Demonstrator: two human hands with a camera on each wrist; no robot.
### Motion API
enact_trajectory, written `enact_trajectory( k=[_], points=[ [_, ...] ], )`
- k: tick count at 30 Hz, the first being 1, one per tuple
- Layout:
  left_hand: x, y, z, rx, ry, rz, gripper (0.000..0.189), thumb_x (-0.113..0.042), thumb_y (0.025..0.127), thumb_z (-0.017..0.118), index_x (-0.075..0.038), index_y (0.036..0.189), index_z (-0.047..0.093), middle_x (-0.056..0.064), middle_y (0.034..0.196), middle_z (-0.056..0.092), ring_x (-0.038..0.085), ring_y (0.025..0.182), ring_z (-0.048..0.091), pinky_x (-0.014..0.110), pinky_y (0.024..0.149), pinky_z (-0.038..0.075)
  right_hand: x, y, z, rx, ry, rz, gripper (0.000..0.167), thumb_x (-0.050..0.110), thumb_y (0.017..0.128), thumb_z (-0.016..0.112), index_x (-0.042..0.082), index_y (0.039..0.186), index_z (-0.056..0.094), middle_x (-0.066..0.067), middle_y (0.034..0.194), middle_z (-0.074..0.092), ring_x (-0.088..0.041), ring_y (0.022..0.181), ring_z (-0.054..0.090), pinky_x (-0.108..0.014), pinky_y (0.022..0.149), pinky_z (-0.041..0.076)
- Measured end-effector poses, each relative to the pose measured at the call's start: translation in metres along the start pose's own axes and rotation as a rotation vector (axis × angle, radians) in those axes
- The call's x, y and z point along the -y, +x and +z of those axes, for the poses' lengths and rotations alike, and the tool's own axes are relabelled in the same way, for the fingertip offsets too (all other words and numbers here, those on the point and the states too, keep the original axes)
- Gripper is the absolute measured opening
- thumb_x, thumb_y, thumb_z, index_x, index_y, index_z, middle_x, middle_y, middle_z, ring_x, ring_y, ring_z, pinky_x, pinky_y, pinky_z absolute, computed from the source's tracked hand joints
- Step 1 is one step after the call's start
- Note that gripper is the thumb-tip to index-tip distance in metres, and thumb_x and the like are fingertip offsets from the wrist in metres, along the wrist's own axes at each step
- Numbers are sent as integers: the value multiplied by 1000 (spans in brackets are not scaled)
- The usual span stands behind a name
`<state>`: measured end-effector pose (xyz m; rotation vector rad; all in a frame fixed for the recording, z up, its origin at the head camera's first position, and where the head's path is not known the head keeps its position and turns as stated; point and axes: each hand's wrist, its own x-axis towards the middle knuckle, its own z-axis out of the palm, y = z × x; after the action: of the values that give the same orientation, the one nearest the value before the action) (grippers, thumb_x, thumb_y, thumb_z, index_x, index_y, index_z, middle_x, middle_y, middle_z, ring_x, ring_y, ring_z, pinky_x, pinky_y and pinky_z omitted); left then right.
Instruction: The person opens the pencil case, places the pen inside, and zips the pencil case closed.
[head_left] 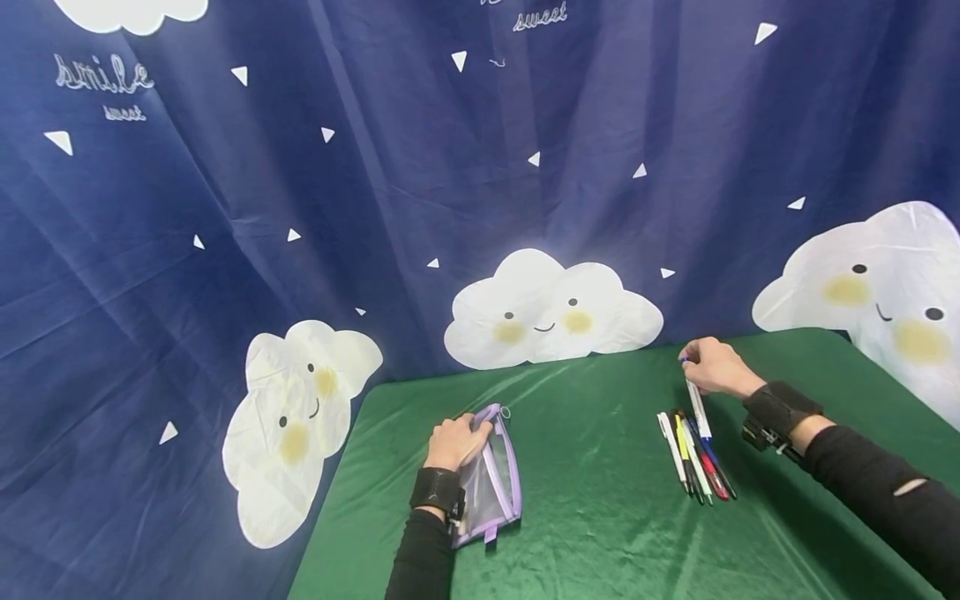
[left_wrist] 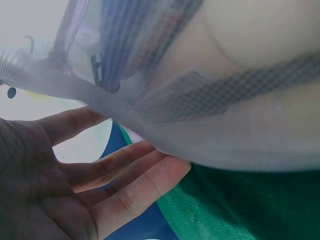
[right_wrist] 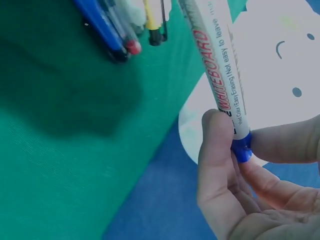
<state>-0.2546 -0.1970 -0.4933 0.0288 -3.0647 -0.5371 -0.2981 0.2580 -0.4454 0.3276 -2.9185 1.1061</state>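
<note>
A whiteboard marker (head_left: 697, 407), white with blue ends, is pinched near its far end by my right hand (head_left: 717, 367). In the right wrist view, thumb and fingers close about the marker's blue end (right_wrist: 242, 149), and red lettering runs along its barrel. My left hand (head_left: 453, 443) grips the left edge of a see-through mesh pencil case (head_left: 495, 477) with lilac trim. From the left wrist, fingers (left_wrist: 135, 192) touch the case's lower edge, and blurred shapes show through the mesh (left_wrist: 240, 145). Whether the zip is undone, I cannot tell.
Several pens lie side by side left of the marker, among them a white pen (head_left: 672, 450), a yellow and black one (head_left: 683, 442) and a red one (head_left: 714, 477). The green-covered table (head_left: 592, 467) ends at a dark blue curtain (head_left: 405, 250) with clouds.
</note>
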Motion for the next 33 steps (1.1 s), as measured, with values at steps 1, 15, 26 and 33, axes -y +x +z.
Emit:
enact_trajectory(
  k=[1, 15, 26, 33],
  points=[
    [0, 0, 0, 0, -1, -1, 62, -50, 93, 49, -8, 136, 64, 27, 130, 67, 53, 115, 62, 60, 95, 51, 2, 1, -1, -7, -7, -10, 32, 7, 92, 52, -17, 111, 62, -27, 93, 69, -15, 62, 67, -31, 55, 57],
    [4, 3, 4, -13, -1, 8, 62, -50, 92, 49, -7, 134, 65, 27, 129, 67, 53, 113, 63, 61, 94, 51, 27, 21, -10, -151, -92, -68, 29, 8, 91, 54, -12, 111, 65, -28, 99, 71, -31, 80, 64, -36, 66, 50],
    [-1, -1, 2, -12, -8, 12, 61, -49, 93, 50, -7, 134, 65, 28, 128, 67, 54, 113, 64, 60, 94, 51, 48, 36, -14, -244, -51, -82, 30, 8, 93, 53, -9, 115, 66, -28, 103, 72, -37, 91, 68, -40, 73, 50],
    [-1, -1, 1, -14, -6, 8, 60, -49, 93, 50, -7, 133, 66, 27, 128, 68, 54, 112, 63, 61, 93, 51, 63, 44, -14, -254, -25, -84, 31, 9, 95, 52, -8, 119, 64, -28, 108, 71, -39, 95, 66, -48, 80, 52]
  ],
)
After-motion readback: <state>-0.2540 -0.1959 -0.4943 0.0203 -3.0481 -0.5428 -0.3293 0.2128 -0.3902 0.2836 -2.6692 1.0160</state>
